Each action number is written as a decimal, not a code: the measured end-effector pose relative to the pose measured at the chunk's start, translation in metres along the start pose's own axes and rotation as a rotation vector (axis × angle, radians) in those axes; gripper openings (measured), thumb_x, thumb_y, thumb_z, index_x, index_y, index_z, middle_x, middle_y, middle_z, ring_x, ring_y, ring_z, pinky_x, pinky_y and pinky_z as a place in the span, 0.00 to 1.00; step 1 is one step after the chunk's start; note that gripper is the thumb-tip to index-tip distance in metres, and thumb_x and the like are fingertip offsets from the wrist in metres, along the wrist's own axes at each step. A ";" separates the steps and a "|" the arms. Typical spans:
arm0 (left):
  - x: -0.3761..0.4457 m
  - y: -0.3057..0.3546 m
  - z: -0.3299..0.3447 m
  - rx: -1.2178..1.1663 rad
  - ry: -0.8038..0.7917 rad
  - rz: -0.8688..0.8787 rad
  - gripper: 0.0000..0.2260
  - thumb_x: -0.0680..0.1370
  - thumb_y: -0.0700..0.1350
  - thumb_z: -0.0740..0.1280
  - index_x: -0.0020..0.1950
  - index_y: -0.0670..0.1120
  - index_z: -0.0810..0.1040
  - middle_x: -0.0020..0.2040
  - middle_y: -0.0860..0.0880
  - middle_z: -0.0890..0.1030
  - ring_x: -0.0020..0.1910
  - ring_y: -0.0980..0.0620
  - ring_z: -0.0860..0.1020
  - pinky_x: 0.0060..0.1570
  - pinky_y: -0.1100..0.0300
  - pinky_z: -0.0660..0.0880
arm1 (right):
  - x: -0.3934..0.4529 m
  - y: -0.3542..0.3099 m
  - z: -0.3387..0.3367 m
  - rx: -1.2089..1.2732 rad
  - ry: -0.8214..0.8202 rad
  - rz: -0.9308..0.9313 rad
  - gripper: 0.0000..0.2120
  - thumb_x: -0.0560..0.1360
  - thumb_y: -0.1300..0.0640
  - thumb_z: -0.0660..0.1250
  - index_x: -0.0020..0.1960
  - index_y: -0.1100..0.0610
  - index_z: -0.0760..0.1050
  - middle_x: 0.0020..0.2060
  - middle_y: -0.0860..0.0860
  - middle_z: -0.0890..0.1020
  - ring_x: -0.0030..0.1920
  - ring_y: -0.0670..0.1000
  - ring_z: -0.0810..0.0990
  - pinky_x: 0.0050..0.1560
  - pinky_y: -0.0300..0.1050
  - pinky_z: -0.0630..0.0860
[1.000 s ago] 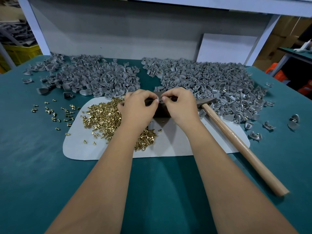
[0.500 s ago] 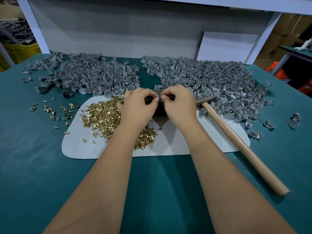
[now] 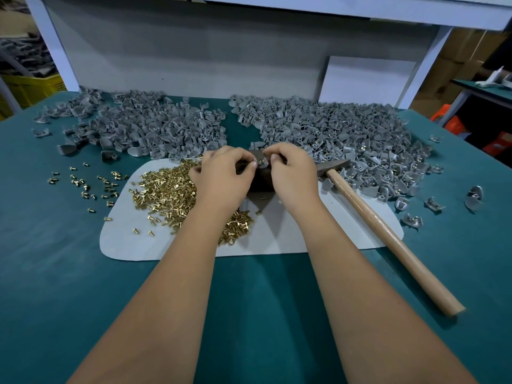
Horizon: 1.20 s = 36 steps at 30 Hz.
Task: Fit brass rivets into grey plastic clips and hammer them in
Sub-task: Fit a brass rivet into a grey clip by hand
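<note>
Grey plastic clip [image 3: 261,162] sits between the two hands, on top of a dark block [image 3: 260,182] that stands on the white mat [image 3: 291,234]. We see a small brass rivet [image 3: 260,161] shining in the clip. The fingers [image 3: 250,164] of the left hand [image 3: 221,178] are curled and pinch the clip from the left side; the fingers [image 3: 274,159] of the right hand [image 3: 293,176] are curled too and pinch it from the right. Both thumbs almost meet at the clip. Which way the clip points we cannot tell, because the fingers cover most of it.

A heap of brass rivets [image 3: 166,192] lies on the mat, partly under the left hand and forearm, and some loose rivets [image 3: 83,184] are scattered on the table [image 3: 41,259] to the left of the mat. The table has a teal cover. Two big piles of grey clips lie at the far side: the left pile [image 3: 144,128] and the right pile [image 3: 346,137], with brass glints in the right one. A hammer [image 3: 388,234] lies to the right of the right hand. Its long axis runs from the head near the right hand down to the near right, the wooden handle crossing the edge of the mat. Behind the table stands a grey panel [image 3: 194,59] between white posts.
</note>
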<state>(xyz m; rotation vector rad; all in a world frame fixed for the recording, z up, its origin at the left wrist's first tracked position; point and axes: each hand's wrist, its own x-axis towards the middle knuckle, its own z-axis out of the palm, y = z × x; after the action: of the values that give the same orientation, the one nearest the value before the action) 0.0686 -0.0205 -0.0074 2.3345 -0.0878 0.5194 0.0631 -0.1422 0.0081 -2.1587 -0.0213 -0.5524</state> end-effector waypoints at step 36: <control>0.000 0.000 0.006 0.035 0.041 -0.030 0.03 0.78 0.54 0.65 0.47 0.60 0.78 0.55 0.59 0.77 0.61 0.52 0.68 0.57 0.49 0.56 | 0.002 0.002 0.012 -0.099 0.073 0.029 0.10 0.74 0.57 0.68 0.36 0.46 0.73 0.31 0.38 0.72 0.51 0.49 0.73 0.54 0.46 0.62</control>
<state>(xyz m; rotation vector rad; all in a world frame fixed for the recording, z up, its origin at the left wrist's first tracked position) 0.0702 -0.0244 -0.0114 2.3540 -0.0248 0.5574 0.0700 -0.1345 0.0012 -2.2294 0.0791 -0.6265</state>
